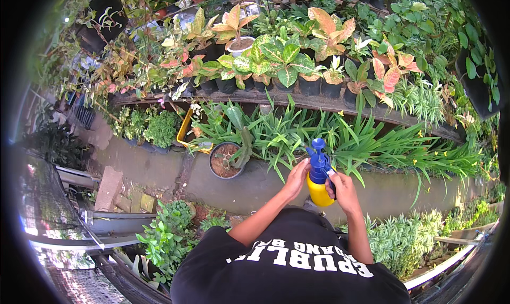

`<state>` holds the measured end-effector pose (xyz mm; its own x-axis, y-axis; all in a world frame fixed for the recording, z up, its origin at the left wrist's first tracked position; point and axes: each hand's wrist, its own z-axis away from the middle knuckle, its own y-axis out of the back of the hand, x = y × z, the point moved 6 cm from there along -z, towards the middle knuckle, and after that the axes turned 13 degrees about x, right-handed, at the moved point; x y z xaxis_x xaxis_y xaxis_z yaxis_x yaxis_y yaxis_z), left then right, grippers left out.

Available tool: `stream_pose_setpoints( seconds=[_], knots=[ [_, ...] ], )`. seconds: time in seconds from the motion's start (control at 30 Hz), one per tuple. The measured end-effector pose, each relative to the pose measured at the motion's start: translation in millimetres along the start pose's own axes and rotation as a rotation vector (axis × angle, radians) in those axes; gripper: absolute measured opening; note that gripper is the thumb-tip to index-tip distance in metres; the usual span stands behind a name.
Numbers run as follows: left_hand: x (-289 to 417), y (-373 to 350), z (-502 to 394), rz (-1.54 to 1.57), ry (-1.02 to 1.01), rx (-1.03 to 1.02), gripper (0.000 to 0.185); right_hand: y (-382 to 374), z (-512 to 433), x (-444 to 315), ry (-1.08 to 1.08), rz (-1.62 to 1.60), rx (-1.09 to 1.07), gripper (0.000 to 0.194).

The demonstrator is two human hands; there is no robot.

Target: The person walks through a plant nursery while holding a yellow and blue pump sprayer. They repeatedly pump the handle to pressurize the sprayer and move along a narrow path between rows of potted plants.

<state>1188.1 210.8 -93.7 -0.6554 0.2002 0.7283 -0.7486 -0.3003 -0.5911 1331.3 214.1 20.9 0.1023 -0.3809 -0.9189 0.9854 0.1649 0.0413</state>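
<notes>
A pump spray bottle point(320, 192) with a yellow tank and a blue head point(318, 162) stands out in front of my body. My right hand point(345, 192) is closed around its blue handle, with the thumb near the top of the grip. On the other side, my left hand point(297, 179) reaches up beside the blue collar. Its fingertips are at the collar's edge, and I cannot tell whether they grip it. The round blue pump knob sits on top, and the nozzle points forward and left, towards long strap-leaved green plants point(279, 132).
A potted cactus point(245, 148) in a dark round pot stands on the concrete path point(207, 184), beside a yellow crate point(185, 128). Beyond runs a ledge point(247, 99) lined with several potted variegated plants point(287, 59). Leafy shrubs point(171, 232) and a metal rail point(119, 216) flank me.
</notes>
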Motion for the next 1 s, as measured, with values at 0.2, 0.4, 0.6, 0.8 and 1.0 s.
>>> stream_pose_setpoints(
  seconds=[0.2, 0.4, 0.6, 0.8, 1.0],
  knots=[
    [16.2, 22.7, 9.2, -0.088, -0.01, -0.032, 0.052, -30.3, 3.4, 7.3, 0.021, 0.046, 0.001, 0.04],
    [-4.2, 45.9, 19.3, -0.208, 0.253, -0.079, 0.057, -44.0, 11.9, 46.0, -0.012, 0.187, 0.062, 0.04],
    [-39.8, 59.7, 28.2, -0.341, 0.468, -0.148, 0.064, -40.9, 35.7, 69.7, -0.12, 0.228, 0.177, 0.042],
    [-66.9, 58.3, 36.7, -0.401, 0.587, -0.226, 0.061, -32.8, 50.3, 91.7, -0.161, 0.209, 0.268, 0.042],
    [-44.5, 25.8, 36.4, -0.46, 0.373, -0.322, 0.064, -28.6, 63.3, 86.9, -0.13, 0.117, 0.346, 0.041]
  ],
)
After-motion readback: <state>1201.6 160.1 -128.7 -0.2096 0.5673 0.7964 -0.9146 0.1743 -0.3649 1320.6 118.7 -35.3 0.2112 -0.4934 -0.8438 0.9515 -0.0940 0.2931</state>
